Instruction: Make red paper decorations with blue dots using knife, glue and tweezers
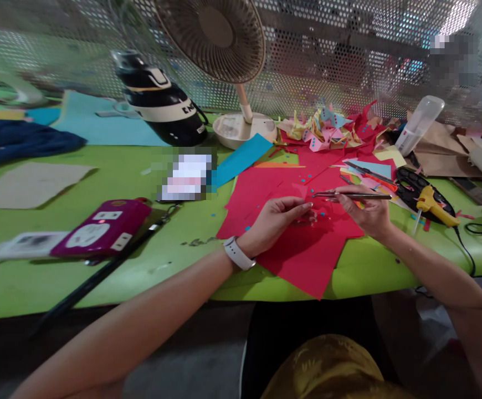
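My left hand [276, 219], with a white watch on its wrist, hovers palm up over the red paper sheets [307, 244], fingers curled and pinched together; what they hold is too small to make out. My right hand [368, 213] grips metal tweezers [349, 194] whose tips point left toward my left fingertips. Small blue and red paper bits lie scattered on the red sheets between both hands.
On the green table [141, 183] stand a desk fan [224, 50], a black bottle [162, 105], a purple case [100, 228], a yellow glue gun [434, 202], black scissors [411, 185], a heap of folded paper shapes [328, 127], a blue sheet [241, 158] and a glue bottle [418, 124].
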`<act>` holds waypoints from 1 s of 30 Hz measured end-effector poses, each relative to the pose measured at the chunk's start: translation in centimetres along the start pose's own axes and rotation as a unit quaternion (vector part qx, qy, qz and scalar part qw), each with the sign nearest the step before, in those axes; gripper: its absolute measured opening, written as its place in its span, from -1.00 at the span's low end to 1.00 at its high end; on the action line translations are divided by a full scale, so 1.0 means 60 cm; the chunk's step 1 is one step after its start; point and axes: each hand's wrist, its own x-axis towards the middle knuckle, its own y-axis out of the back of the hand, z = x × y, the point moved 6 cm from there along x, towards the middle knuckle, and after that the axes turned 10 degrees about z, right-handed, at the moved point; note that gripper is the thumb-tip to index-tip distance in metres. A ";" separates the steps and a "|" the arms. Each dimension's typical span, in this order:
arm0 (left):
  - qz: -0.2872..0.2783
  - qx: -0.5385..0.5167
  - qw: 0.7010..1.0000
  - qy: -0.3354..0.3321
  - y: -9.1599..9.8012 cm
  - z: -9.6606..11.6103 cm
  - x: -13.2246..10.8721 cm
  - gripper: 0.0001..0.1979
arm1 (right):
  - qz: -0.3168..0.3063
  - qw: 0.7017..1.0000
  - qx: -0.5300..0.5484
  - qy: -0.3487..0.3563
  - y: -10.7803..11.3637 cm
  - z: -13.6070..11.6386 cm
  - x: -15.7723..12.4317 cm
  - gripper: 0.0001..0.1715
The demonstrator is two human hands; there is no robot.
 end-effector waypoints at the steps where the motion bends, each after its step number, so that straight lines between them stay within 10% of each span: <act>1: 0.001 0.001 1.000 -0.001 0.000 0.000 0.000 -0.67 | -0.003 1.000 0.000 -0.004 0.000 0.001 0.000 -0.89; 19: 0.002 -0.013 1.000 -0.005 0.000 0.003 0.000 -0.64 | 0.004 1.000 -0.011 0.021 0.002 0.000 0.000 -0.88; 30: 0.038 -0.010 0.999 -0.036 0.012 0.007 0.009 -0.66 | 0.131 0.991 0.003 0.017 0.056 0.038 0.020 -0.77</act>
